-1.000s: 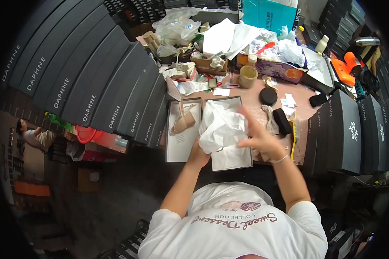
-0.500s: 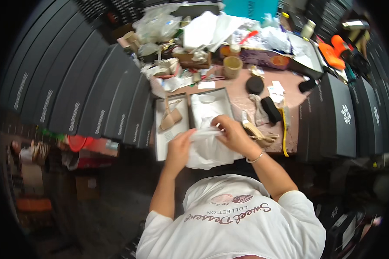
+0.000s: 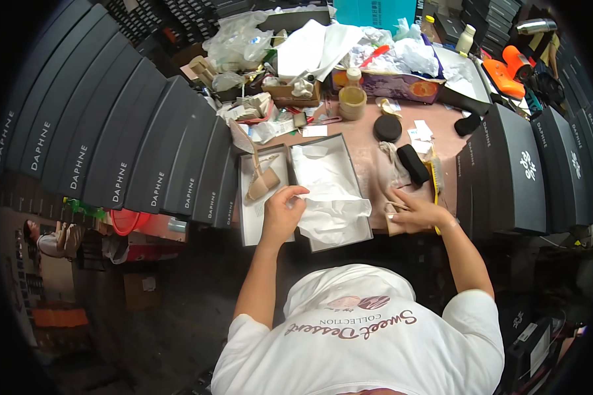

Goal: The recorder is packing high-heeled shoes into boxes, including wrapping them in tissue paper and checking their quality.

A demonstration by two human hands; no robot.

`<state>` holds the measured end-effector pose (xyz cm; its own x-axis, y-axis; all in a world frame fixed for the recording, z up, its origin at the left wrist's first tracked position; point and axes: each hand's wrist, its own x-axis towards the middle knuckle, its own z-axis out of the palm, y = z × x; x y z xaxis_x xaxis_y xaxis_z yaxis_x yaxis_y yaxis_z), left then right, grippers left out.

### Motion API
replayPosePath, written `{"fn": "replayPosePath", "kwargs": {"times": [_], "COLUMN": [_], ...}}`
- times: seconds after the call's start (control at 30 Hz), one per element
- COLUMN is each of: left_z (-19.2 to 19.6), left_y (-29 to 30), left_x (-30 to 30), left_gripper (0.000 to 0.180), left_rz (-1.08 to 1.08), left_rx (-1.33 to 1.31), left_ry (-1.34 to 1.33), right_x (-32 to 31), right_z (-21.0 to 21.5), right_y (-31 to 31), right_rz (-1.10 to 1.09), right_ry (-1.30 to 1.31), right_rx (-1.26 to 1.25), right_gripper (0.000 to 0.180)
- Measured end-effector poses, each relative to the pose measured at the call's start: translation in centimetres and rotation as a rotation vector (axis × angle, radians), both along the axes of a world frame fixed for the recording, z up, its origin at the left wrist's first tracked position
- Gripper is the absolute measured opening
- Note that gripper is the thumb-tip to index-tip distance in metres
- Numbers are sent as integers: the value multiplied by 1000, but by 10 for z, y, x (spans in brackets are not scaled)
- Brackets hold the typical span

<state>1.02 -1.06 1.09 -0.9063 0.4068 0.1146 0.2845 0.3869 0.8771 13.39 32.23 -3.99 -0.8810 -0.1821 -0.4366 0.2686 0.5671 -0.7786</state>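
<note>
- A row of dark boxes stands along the left edge of the worktop.
- A tan shoe lies in the box lid near the front edge.
- The left hand rests open, fingers touching the white paper.
- That paper fills the open shoe box at the front edge.
- The right hand grips another tan shoe by the front right edge.

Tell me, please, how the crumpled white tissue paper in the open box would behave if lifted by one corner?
The crumpled white tissue paper probably droops limply: it already lies in soft folds. It looks very light and tear-prone, being thin. The left hand rests at its edge.
</note>
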Motion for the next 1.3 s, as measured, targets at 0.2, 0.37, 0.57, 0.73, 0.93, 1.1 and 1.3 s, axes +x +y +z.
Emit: {"fn": "replayPosePath", "kwargs": {"times": [0.2, 0.37, 0.57, 0.73, 0.93, 1.1, 1.3], "left_z": [9, 63, 31, 32, 28, 25, 42], "left_y": [48, 76, 46, 38, 53, 51, 51], "left_x": [-34, -10, 5, 5, 15, 26, 59], "left_gripper": [16, 12, 14, 18, 13, 22, 32], "left_rz": [83, -32, 105, -93, -111, -141, -350], "left_rx": [3, 156, 400, 152, 241, 267, 339], "left_ry": [489, 394, 251, 263, 154, 282, 752], "right_x": [73, 54, -2, 13, 10, 10, -2], "right_z": [101, 115, 29, 15, 13, 33, 55], "right_y": [-15, -45, -62, -69, -73, -77, -128], "right_rz": [-155, -31, -274, -212, -164, -155, -683], "right_ry": [-112, -102, -236, -304, -373, -134, -42], "right_rx": [-979, -1036, -1357, -1575, -1689, -1341, -1448], "right_gripper": [90, 88, 69, 68, 78, 84, 44]}}
